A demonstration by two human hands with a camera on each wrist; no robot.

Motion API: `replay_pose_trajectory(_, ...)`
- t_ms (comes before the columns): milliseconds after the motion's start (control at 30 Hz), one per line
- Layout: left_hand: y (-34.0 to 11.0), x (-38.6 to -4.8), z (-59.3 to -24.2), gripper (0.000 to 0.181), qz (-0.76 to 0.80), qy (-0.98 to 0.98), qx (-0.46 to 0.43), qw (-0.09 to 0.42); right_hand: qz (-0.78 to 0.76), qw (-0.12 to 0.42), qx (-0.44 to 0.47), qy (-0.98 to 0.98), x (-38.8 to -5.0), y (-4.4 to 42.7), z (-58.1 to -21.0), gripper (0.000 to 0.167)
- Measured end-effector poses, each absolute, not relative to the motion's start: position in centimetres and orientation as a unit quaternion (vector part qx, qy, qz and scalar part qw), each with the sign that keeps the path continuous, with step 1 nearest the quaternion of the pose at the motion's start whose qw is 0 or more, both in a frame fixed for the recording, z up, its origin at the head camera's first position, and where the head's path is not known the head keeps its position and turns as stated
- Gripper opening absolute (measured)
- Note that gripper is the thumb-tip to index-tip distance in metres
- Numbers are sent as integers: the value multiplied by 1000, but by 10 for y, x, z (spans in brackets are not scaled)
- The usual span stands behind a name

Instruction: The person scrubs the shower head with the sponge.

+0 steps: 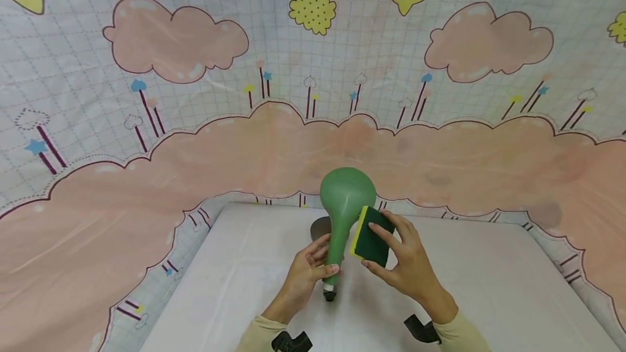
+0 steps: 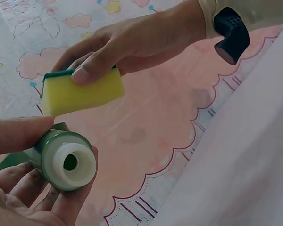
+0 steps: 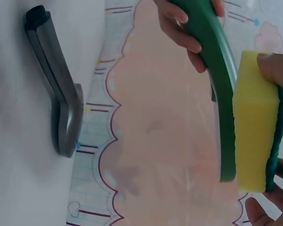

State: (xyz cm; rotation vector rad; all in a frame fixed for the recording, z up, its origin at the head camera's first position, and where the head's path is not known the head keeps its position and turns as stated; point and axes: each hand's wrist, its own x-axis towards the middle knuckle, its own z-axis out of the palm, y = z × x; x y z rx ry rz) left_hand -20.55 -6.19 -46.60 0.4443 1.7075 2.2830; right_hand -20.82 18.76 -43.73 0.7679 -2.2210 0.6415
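Note:
My left hand (image 1: 304,275) grips a green shower head (image 1: 347,195) by its handle, its round head pointing up and away. The white connector end (image 2: 80,167) with its hole faces the left wrist camera. In my right hand (image 1: 415,268) is a sponge (image 1: 374,237), yellow with a dark green scouring side, pinched between thumb and fingers. Its yellow side (image 3: 254,122) faces the shower head's handle and lies right beside it; whether they touch I cannot tell. A second shower head, grey (image 3: 61,99), lies on the table, partly hidden behind the green one in the head view.
The white table (image 1: 235,276) stretches under both hands. Behind and around it hangs a patterned cloth (image 1: 274,151) with pink clouds and stars. Black wrist devices (image 1: 292,342) sit on both sleeves.

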Motion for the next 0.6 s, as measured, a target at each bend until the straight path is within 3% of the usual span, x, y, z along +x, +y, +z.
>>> replay_pose_trajectory(600,-61,-206,-468,74,785,584,151,140,231,348,320,-850,-211,171,-438,66)
